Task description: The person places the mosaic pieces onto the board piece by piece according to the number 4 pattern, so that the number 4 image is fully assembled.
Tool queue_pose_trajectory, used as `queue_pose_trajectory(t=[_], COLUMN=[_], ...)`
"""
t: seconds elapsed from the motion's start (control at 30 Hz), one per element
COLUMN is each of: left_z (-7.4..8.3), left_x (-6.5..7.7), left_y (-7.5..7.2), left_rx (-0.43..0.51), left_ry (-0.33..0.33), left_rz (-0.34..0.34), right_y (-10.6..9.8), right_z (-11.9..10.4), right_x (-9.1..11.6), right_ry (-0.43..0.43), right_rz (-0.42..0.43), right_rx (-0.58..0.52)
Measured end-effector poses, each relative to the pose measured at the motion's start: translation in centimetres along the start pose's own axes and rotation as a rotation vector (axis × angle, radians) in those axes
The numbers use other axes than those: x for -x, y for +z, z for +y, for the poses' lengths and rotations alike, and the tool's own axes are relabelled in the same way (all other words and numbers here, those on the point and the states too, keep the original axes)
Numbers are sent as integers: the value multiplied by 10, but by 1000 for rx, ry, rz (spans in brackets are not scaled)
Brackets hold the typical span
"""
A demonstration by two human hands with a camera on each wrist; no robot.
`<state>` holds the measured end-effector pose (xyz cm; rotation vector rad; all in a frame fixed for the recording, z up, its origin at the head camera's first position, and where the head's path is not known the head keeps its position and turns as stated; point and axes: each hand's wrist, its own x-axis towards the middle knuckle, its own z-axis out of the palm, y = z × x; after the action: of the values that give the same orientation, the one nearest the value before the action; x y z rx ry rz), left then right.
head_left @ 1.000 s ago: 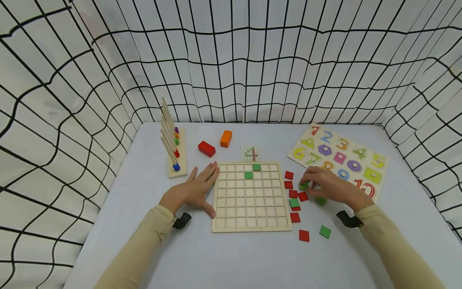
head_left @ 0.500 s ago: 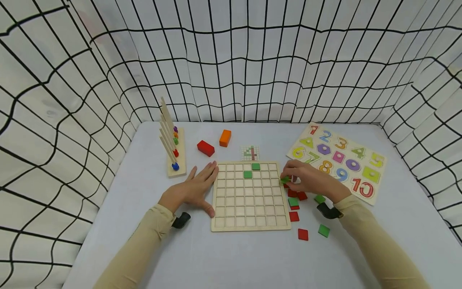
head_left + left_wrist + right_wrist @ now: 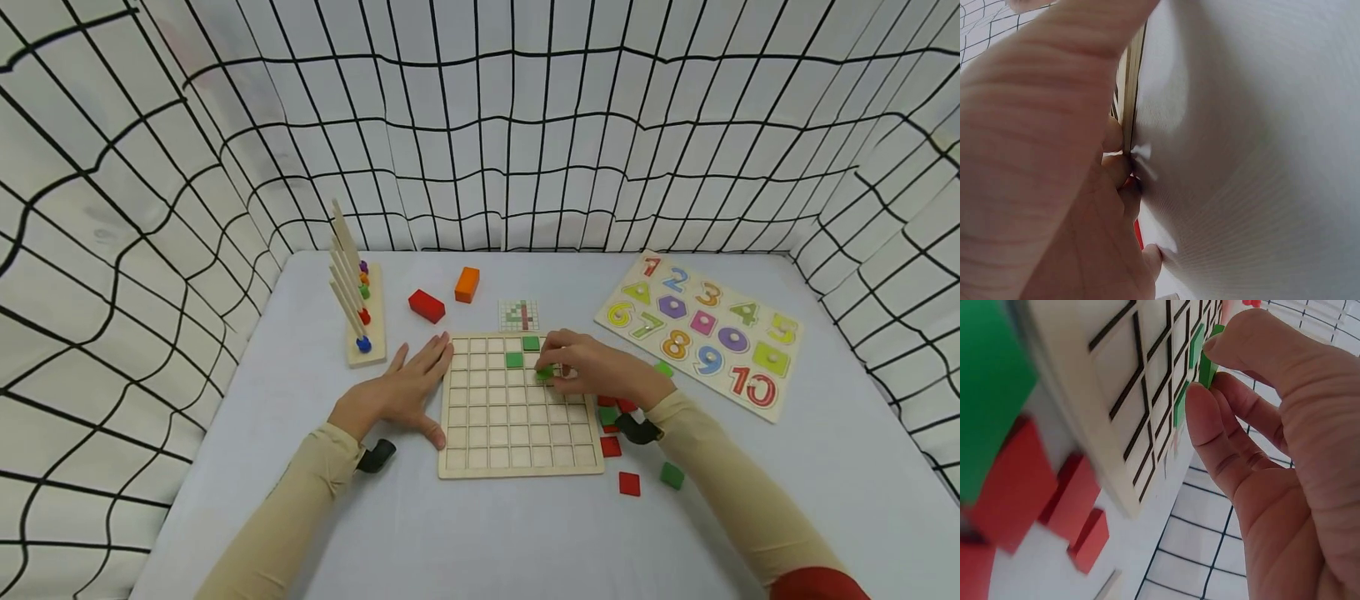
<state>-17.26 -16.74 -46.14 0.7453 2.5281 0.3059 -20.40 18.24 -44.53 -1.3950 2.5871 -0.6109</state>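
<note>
Head view: R hand (image 3: 600, 365) out over the grid board (image 3: 498, 433), thumb & fingers pinching a green tile (image 3: 544, 374) at the upper-right cells; touching the board or not, can't tell. L hand (image 3: 405, 396) at the board's left edge, fingers spread, nothing gripped. Two other green tiles (image 3: 513, 360) sit diagonally in cells up top. Pattern card (image 3: 518, 316) just past the far edge, loose red tiles (image 3: 629, 484) on the right, no. puzzle (image 3: 701, 329) far right, peg stand (image 3: 368, 354) far left, red block (image 3: 427, 306) & orange block (image 3: 467, 284) btw stand & card.

L wrist view: fingertips by the board's wooden side; spread hard to judge from here.

R wrist view: pinched tile's tilted, held w/ fingertips, close to the other two greens; red tiles blurry up front.
</note>
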Motion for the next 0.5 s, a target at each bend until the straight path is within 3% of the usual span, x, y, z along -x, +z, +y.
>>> queue_pose_trajectory(t=[0.5], left_z=[-1], left_x=[0], left_y=[1], left_rx=[10], left_ry=[-1], left_rz=[10], right_y=[17], right_z=[-20], right_x=[-49], right_ry=[-96], right_rz=[-17], right_rx=[8])
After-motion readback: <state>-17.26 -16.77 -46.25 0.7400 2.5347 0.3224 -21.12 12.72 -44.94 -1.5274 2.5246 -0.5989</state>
